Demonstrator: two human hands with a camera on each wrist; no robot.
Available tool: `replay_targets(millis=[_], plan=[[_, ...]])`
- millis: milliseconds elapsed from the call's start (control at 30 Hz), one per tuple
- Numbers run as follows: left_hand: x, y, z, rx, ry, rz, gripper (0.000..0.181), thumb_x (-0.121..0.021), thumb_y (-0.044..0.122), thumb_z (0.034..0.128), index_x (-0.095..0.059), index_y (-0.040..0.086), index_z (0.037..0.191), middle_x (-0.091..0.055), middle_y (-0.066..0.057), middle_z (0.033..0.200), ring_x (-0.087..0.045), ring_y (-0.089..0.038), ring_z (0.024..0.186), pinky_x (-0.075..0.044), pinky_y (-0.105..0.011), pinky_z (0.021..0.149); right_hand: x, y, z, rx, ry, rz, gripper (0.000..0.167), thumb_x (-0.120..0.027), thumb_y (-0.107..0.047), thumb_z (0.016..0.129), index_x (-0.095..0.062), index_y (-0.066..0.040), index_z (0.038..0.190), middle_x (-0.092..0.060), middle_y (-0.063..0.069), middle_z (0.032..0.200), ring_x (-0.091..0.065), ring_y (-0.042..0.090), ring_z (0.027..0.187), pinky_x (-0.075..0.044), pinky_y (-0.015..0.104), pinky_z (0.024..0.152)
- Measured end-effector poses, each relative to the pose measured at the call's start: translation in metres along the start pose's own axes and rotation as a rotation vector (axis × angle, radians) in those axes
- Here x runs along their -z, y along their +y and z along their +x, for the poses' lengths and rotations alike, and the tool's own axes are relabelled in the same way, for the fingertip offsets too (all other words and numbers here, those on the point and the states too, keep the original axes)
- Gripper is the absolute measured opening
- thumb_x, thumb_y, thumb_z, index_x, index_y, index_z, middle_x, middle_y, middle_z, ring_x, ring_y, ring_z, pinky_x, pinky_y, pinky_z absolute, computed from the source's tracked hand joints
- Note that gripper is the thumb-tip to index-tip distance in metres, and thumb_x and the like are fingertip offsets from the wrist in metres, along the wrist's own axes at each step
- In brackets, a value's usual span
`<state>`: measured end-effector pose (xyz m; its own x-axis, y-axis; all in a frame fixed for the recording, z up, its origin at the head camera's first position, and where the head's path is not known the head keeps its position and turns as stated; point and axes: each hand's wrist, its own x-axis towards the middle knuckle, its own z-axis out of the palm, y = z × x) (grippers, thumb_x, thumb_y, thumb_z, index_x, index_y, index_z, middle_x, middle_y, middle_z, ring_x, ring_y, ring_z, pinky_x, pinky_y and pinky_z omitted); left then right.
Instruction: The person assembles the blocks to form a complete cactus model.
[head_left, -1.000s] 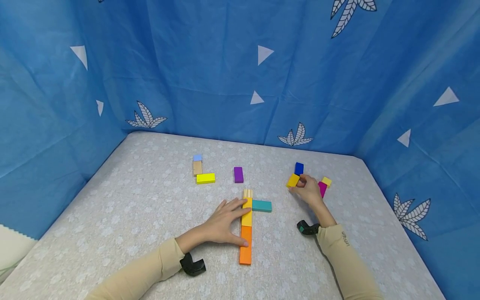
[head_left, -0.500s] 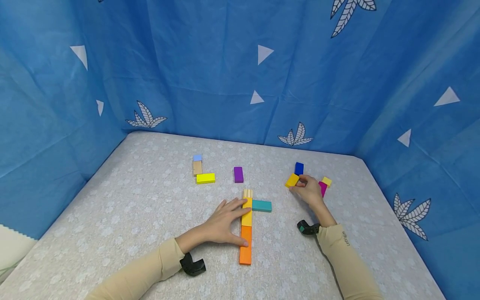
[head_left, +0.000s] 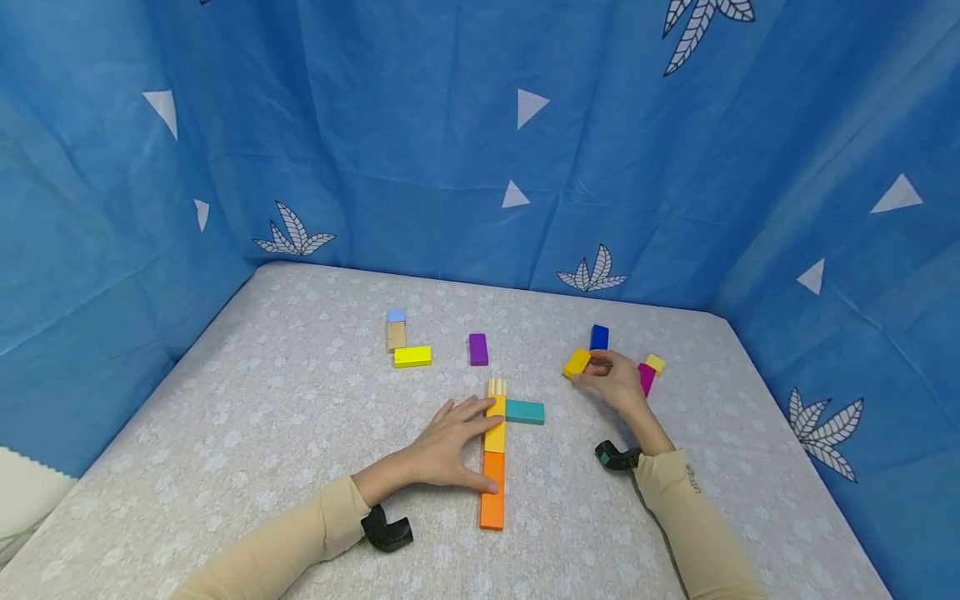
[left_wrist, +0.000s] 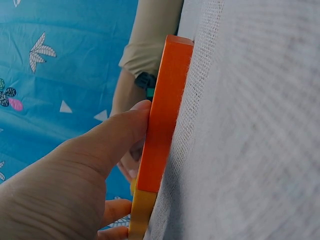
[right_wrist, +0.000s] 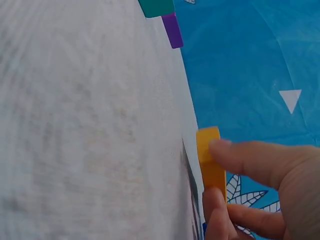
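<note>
The left hand (head_left: 447,446) lies with spread fingers across an orange block (head_left: 492,510) and a yellow-orange block (head_left: 494,440), set end to end in a column. In the left wrist view its thumb touches the orange block (left_wrist: 165,115). A striped cream piece (head_left: 497,387) tops the column, and a teal block (head_left: 525,412) juts out to the right. The right hand (head_left: 617,382) pinches a yellow block (head_left: 577,364) between thumb and fingers, just left of and below a blue block (head_left: 599,337). The right wrist view shows this yellow block (right_wrist: 212,172) in its fingertips.
A purple block (head_left: 478,350) lies beyond the column. Farther left are a bright yellow block (head_left: 412,357), a tan block (head_left: 396,336) and a light blue one (head_left: 396,315). Right of the right hand lie a magenta block (head_left: 647,377) and a pale yellow block (head_left: 656,363).
The yellow block in the right hand has shifted slightly left, away from the blue block, and the right fingers have moved a little with it. The left hand holds its place on the column.
</note>
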<state>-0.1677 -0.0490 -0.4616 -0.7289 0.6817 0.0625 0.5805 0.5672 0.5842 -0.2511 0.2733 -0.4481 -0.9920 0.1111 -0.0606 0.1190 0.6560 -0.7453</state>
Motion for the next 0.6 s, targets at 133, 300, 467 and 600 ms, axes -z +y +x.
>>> replay_targets(millis=[133,300,467,600], plan=[[0.000,0.000,0.000,0.003,-0.001,0.006,0.095,-0.077,0.061,0.0713,-0.043,0.018,0.149,-0.025,-0.003,0.162,-0.017,-0.032,0.151,-0.006,-0.059,0.121,-0.001,-0.002,-0.002,0.046,-0.068,0.027,0.064,-0.080,-0.025,0.082,-0.053,-0.003,0.136,-0.068,0.017,0.113,-0.064,0.024,0.095,-0.055,0.026,0.080],[0.000,0.001,0.000,0.007,-0.003,0.000,0.095,-0.077,0.061,0.0711,-0.043,0.018,0.149,-0.024,-0.003,0.162,-0.016,-0.033,0.151,-0.005,-0.059,0.121,-0.003,-0.006,-0.005,0.122,-0.142,0.042,0.060,-0.081,-0.022,0.081,-0.057,-0.003,0.132,-0.071,0.014,0.102,-0.065,0.021,0.088,-0.052,0.023,0.073],[0.001,0.002,-0.001,0.010,-0.009,-0.008,0.096,-0.078,0.061,0.0711,-0.043,0.018,0.149,-0.024,-0.003,0.162,-0.016,-0.033,0.151,-0.005,-0.059,0.121,-0.005,-0.010,-0.009,0.226,-0.198,0.066,0.059,-0.083,-0.017,0.078,-0.058,0.002,0.129,-0.070,0.016,0.097,-0.064,0.018,0.082,-0.053,0.021,0.070],[0.002,0.002,-0.001,0.013,-0.009,-0.009,0.096,-0.078,0.061,0.0710,-0.043,0.018,0.149,-0.024,-0.003,0.162,-0.016,-0.033,0.151,-0.004,-0.059,0.121,-0.007,-0.013,-0.011,0.283,-0.247,0.087,0.059,-0.083,-0.013,0.078,-0.058,0.006,0.127,-0.069,0.018,0.096,-0.064,0.017,0.080,-0.054,0.017,0.070]])
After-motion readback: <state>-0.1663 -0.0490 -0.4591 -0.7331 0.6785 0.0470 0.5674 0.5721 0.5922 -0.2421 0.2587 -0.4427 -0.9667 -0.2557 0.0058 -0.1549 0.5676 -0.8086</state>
